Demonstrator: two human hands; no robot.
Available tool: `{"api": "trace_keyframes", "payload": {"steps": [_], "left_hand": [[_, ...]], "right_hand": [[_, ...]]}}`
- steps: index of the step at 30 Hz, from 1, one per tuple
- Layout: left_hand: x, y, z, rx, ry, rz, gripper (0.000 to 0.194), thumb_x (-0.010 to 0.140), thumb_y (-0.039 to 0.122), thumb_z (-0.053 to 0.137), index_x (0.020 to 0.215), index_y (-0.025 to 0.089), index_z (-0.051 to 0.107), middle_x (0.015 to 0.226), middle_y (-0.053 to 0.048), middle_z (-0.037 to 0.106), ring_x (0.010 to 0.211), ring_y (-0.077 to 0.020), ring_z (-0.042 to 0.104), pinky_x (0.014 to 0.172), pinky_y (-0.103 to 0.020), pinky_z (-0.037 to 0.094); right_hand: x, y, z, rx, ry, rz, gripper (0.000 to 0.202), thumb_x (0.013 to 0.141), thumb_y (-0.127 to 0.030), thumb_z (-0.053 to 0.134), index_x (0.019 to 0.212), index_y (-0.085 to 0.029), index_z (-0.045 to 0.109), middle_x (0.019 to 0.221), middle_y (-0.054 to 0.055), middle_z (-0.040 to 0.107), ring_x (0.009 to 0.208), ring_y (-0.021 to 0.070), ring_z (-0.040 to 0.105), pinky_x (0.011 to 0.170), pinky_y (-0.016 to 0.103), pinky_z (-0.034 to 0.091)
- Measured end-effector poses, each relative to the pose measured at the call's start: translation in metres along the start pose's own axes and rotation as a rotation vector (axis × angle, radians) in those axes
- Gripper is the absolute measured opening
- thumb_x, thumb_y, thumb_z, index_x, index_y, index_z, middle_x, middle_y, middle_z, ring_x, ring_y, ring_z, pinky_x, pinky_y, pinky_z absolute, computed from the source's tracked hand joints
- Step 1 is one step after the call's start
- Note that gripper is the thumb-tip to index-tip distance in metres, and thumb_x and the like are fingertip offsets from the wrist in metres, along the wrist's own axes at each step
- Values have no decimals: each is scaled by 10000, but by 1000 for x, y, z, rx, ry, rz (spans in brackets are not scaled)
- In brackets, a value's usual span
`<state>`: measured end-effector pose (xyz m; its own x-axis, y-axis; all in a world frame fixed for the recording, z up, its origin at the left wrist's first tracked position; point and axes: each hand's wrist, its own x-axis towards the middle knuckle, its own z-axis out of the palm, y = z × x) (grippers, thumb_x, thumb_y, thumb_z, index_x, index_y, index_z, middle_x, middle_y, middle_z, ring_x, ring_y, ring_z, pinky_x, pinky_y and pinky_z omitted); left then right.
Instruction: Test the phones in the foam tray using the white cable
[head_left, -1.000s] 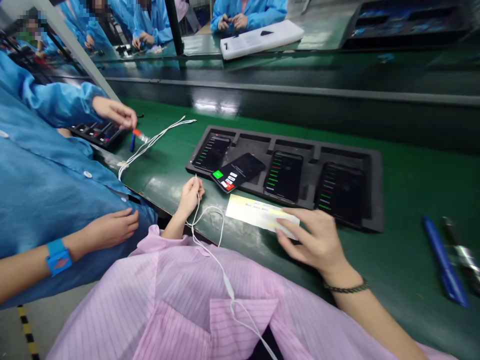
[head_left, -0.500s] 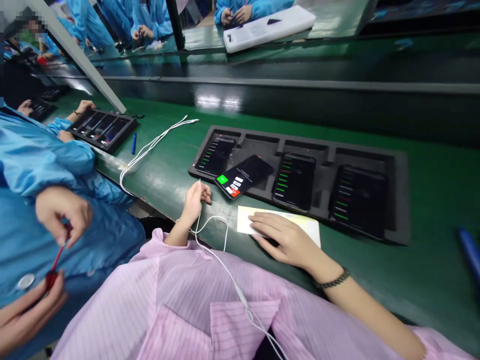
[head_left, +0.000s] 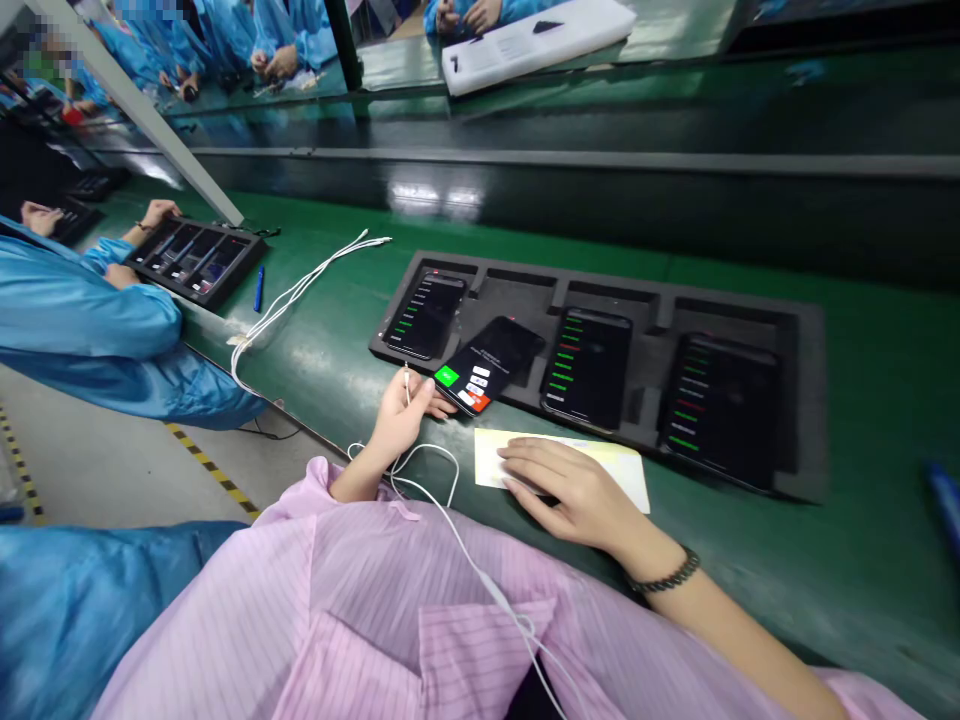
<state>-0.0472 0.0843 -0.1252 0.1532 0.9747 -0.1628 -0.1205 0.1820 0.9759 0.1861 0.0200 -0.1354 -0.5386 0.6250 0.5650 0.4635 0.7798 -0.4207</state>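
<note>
My left hand (head_left: pixel 401 418) has its thumb on the lower left corner of a black smartphone (head_left: pixel 491 360), with fingers beneath. That same hand holds the plug end of a white earphone cable (head_left: pixel 450 520), whose wire splits in two over my shirt. The phone lies tilted, partly out of its slot in a dark foam tray (head_left: pixel 806 400), its screen showing a green block and white and red buttons. My right hand (head_left: pixel 570 490) rests flat, fingers stretched, on white and yellow paper slips (head_left: pixel 630 480) in front of the tray.
Three more phones, one of them a left phone (head_left: pixel 426 315), sit in the tray. White cables (head_left: pixel 300 285) and a blue pen (head_left: pixel 259 290) lie left on the green bench. Co-workers in blue (head_left: pixel 82 320) sit left and across; another tray (head_left: pixel 199 262) is at left.
My left hand has moved right and taken hold of the phone's lower corner, keeping the cable plug. The near co-worker's hands at left have gone from view. My right hand stays on the paper.
</note>
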Motion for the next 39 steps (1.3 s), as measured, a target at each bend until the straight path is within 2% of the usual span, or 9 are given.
{"api": "trace_keyframes", "payload": {"steps": [6, 11, 13, 16, 20, 23, 28, 34, 39], "left_hand": [[-15, 1, 7, 122, -144, -16, 596, 826, 730, 623, 772, 240, 288, 599, 13, 659, 559, -138, 662, 532, -222, 463], [-15, 8, -10, 427, 70, 331, 500, 841, 499, 717, 668, 224, 337, 515, 80, 463, 469, -67, 401, 534, -226, 343], [-11, 10, -18, 499, 75, 404, 485, 770, 429, 787, 666, 223, 361, 592, 57, 545, 504, -72, 427, 557, -231, 354], [-4, 7, -23, 545, 24, 365, 485, 701, 405, 847, 713, 224, 396, 824, -16, 719, 565, -95, 559, 584, -238, 399], [-1, -1, -19, 560, 10, 274, 526, 697, 429, 859, 722, 234, 370, 919, -53, 772, 598, -130, 628, 591, -245, 429], [-2, -3, -15, 572, 11, 294, 526, 705, 442, 853, 700, 238, 368, 844, -38, 762, 622, -149, 639, 613, -256, 438], [-2, -3, -13, 607, 22, 341, 497, 705, 437, 859, 678, 240, 403, 704, -5, 687, 592, -146, 596, 636, -263, 439], [0, -2, -10, 644, 54, 351, 501, 668, 436, 893, 664, 231, 436, 642, 17, 621, 576, -130, 534, 617, -251, 395], [0, 0, -12, 642, 46, 447, 493, 685, 421, 888, 658, 231, 434, 841, -48, 719, 743, -171, 645, 741, -295, 483]], "right_hand": [[-3, 0, 1, 28, 6, 23, 186, 967, -173, 548, 985, -195, 732, 955, 80, 763, 881, 214, 729, 806, 366, 654], [0, -2, 1, 36, 63, 48, 169, 970, -180, 559, 939, -199, 723, 916, 72, 754, 869, 213, 720, 778, 360, 642], [4, -5, 2, 35, 142, 75, 153, 966, -166, 570, 927, -202, 713, 886, 67, 750, 822, 204, 714, 752, 350, 634], [9, -10, 5, 47, 275, 251, 150, 964, -176, 592, 858, -210, 692, 814, 52, 735, 708, 180, 691, 644, 309, 600], [17, -11, 16, 167, 247, 611, 366, 959, -540, 611, 832, -206, 689, 716, 41, 685, 501, 143, 568, 466, 290, 502], [23, -8, 23, 270, 198, 743, 592, 867, -770, 579, 908, -191, 700, 727, 45, 685, 461, 134, 526, 450, 292, 475], [31, -4, 23, 298, 187, 822, 642, 821, -833, 566, 799, -198, 657, 645, 27, 642, 469, 140, 534, 464, 277, 453], [29, -3, 23, 247, 192, 806, 641, 873, -816, 507, 855, -195, 665, 714, 51, 682, 480, 150, 563, 478, 287, 461], [26, -3, 24, 187, 223, 765, 606, 891, -787, 519, 792, -204, 655, 679, 36, 676, 462, 141, 560, 477, 283, 455]]}}
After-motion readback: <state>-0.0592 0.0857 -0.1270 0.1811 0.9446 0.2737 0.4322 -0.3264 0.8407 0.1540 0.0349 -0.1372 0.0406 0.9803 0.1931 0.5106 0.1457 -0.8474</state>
